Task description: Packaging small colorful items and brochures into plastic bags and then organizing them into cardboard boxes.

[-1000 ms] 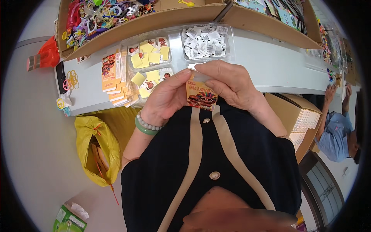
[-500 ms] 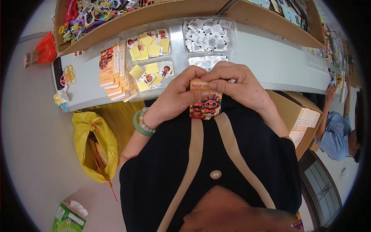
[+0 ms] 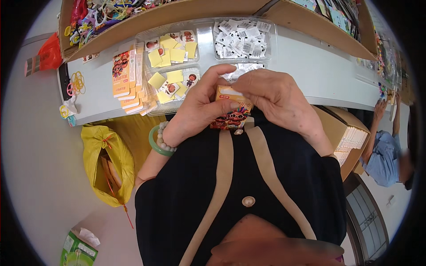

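A small orange carton [image 3: 231, 116] with cartoon figures is held close to my chest, its pale top end tilted into sight. My left hand [image 3: 198, 105] grips it, thumb across the printed front and index finger reaching over the top. At the upper right corner, my right hand [image 3: 278, 98] has its fingers bent and pressed together against the carton; its fingertips are partly hidden. Just beyond my hands are a clear tray of small white sachets [image 3: 242, 39] and a tray of yellow paper squares and cartoon cards [image 3: 176, 55].
Flat orange cartons [image 3: 124, 75] lie stacked at the left of the table. A long cardboard box [image 3: 177, 27] of colourful trinkets spans the back. A yellow bag [image 3: 106, 164] hangs below left; a box of cartons [image 3: 341, 128] stands right. Another person [image 3: 384, 153] works far right.
The carton has tipped so that its top end shows more. My left index finger has lifted and straightened over it, while my right fingers have curled in at its top corner.
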Motion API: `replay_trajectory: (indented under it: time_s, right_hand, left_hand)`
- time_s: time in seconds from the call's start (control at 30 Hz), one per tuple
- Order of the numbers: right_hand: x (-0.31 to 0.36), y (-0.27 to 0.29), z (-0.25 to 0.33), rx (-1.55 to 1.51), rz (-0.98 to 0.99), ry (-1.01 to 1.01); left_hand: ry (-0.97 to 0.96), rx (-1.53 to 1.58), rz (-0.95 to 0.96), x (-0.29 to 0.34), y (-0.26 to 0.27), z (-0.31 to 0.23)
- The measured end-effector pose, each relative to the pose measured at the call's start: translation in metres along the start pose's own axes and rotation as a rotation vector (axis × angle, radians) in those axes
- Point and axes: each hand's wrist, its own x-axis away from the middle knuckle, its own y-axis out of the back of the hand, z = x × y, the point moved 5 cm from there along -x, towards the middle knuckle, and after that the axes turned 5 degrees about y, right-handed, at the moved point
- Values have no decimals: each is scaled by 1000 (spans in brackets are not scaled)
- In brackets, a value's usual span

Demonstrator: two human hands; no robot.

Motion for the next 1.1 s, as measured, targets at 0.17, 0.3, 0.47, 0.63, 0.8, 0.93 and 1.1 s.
replay_trajectory:
  time_s: [0.17, 0.3, 0.47, 0.63, 0.8, 0.93, 1.1]
  right_hand:
    - [10, 3, -6, 70, -11, -44]
    - [11, 1, -20, -96, -28, -168]
    - [5, -3, -6, 101, -38, -62]
    - [0, -5, -3, 146, -5, 23]
    - [-5, -5, -10, 44, -1, -59]
    - [-5, -10, -16, -101, -59, -121]
    - [-7, -10, -8, 130, 25, -53]
  left_hand:
    - [52, 9, 5, 0, 6, 3]
    - [23, -54, -33, 4, 8, 2]
    - [-17, -122, -159, 4, 11, -2]
    - [39, -281, -209, 4, 19, -13]
    - [-31, -153, -103, 2, 8, -16]
    - [-2, -28, -50, 6, 11, 0]
    - [11, 20, -61, 7, 11, 3]
